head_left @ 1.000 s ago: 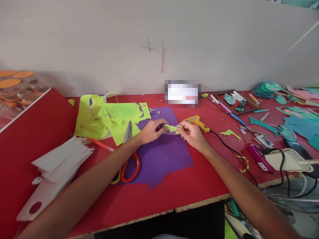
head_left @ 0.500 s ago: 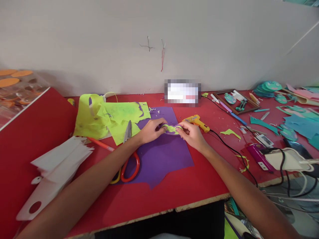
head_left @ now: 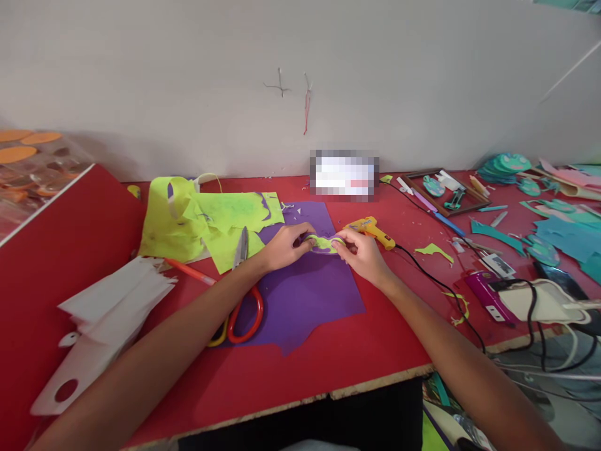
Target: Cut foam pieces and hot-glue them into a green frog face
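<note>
Between my two hands is a small yellow-green and purple cut-out piece (head_left: 323, 245), looking like felt or foam sheet. My left hand (head_left: 288, 246) pinches its left end, and my right hand (head_left: 360, 254) pinches the right end. Below them lies a purple sheet (head_left: 305, 294) with a ragged lower edge. Scissors with red handles (head_left: 247, 319) rest on that sheet's left side, partly behind my left forearm. Just beyond my right hand sits a yellow hot glue gun (head_left: 375, 230), its nozzle end partly hidden.
Yellow-green sheets (head_left: 230, 213) lie at the back left, above white cut pieces (head_left: 122, 300). A brown tray (head_left: 474, 203) with small items stands at the back right. Teal pieces (head_left: 568, 235) and a magenta power strip (head_left: 493, 300) with cords crowd the right. A pixelated rectangle (head_left: 344, 175) is by the wall.
</note>
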### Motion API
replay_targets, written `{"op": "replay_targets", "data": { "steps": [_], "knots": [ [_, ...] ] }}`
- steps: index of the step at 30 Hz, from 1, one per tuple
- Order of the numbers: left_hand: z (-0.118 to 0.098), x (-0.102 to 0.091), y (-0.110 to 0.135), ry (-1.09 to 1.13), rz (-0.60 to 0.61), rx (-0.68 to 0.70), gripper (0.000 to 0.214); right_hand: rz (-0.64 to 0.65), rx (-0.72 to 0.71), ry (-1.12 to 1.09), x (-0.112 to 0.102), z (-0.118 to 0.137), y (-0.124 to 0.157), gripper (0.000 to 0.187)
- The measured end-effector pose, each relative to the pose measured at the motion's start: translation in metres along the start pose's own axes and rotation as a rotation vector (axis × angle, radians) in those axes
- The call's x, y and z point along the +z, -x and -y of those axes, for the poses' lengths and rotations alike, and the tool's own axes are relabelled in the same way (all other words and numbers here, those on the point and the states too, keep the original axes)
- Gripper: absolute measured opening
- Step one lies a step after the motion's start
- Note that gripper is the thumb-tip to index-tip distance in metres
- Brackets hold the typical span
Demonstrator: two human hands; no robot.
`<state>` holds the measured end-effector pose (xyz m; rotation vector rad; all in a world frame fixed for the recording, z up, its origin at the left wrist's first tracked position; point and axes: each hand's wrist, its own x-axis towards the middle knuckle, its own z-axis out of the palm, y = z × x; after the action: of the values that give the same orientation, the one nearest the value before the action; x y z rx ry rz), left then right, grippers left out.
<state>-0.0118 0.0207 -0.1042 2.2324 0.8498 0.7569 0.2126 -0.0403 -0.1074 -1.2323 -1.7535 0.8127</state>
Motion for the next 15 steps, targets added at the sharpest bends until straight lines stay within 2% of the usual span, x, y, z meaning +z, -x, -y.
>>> {"op": "replay_targets", "data": {
  "steps": [15],
  "knots": [
    [0.0030, 0.0009, 0.0000, -0.039, 0.005, 0.048, 0.022, -0.014, -0.005, 0.046, 0.0000, -0.0013, 0.0005, 0.028]
  ]
}}
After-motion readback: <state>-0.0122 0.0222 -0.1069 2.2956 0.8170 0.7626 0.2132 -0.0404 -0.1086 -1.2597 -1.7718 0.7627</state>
